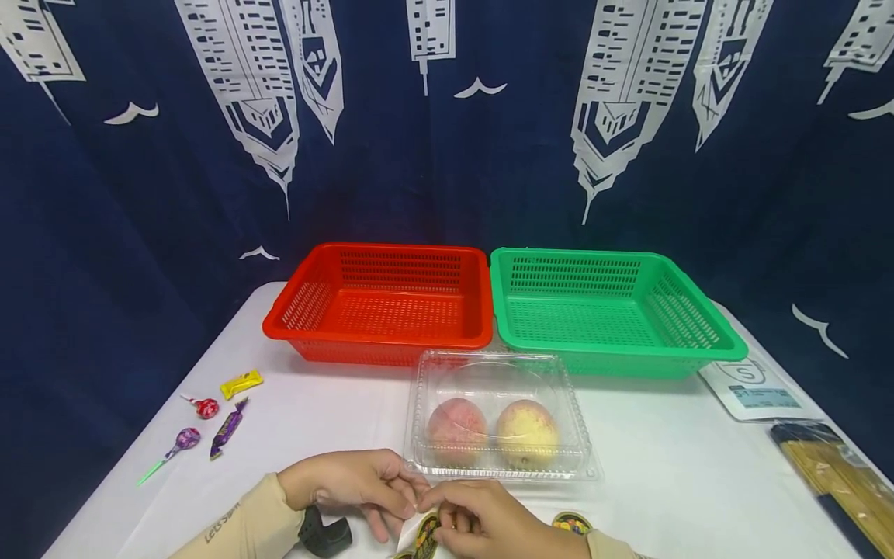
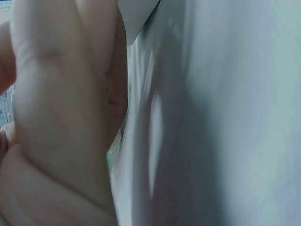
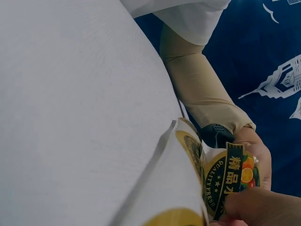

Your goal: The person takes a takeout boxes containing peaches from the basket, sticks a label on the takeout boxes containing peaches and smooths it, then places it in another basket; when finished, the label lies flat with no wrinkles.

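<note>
A staged recording setup rather than a lived-in room is showing here: a table (image 1: 698, 466) under a white cloth is standing against a hung navy curtain (image 1: 503, 155) printed with skyscrapers. Two baskets, red (image 1: 380, 301) and green (image 1: 608, 310), are sitting far, with sweets (image 1: 209, 419) laid out left.

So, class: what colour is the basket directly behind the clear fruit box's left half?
Red basket, clearest in the head view.
</note>
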Available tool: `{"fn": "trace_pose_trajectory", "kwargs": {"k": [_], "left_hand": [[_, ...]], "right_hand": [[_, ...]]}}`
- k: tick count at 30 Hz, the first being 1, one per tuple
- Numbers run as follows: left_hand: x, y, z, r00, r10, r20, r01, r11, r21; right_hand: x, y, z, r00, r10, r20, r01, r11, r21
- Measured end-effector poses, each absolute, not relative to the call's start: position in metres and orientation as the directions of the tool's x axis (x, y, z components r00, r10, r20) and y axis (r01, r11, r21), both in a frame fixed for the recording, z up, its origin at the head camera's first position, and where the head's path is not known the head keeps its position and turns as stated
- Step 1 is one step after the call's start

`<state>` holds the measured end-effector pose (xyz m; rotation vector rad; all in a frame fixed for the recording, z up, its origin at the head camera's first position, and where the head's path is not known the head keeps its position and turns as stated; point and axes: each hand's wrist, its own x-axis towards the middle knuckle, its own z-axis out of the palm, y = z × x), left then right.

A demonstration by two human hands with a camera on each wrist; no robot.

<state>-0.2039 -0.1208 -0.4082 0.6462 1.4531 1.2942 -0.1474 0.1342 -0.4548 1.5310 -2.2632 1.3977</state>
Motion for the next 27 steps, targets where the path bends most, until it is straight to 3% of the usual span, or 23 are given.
{"fn": "trace_pose_trajectory", "kwargs": {"k": [6,18,27], "left_hand": [[-0.204,-0.119,-0.409,-0.313,0.886,-0.341,-0.239,0.274,0.932],[-0.208,-0.126,-0.407,-0.398,0.839,-0.371,-0.155,0.337,0.929],[-0.209,-0.130,-0.405,-0.542,0.771,-0.335,-0.028,0.383,0.924]], "right_hand": [[-0.148,0.132,-0.455,-0.510,-0.683,0.522,-0.768,0.088,-0.635],[-0.145,0.135,-0.451,-0.541,-0.704,0.460,-0.722,0.109,-0.683],[-0.142,0.138,-0.445,-0.563,-0.727,0.393,-0.664,0.114,-0.739]]}}
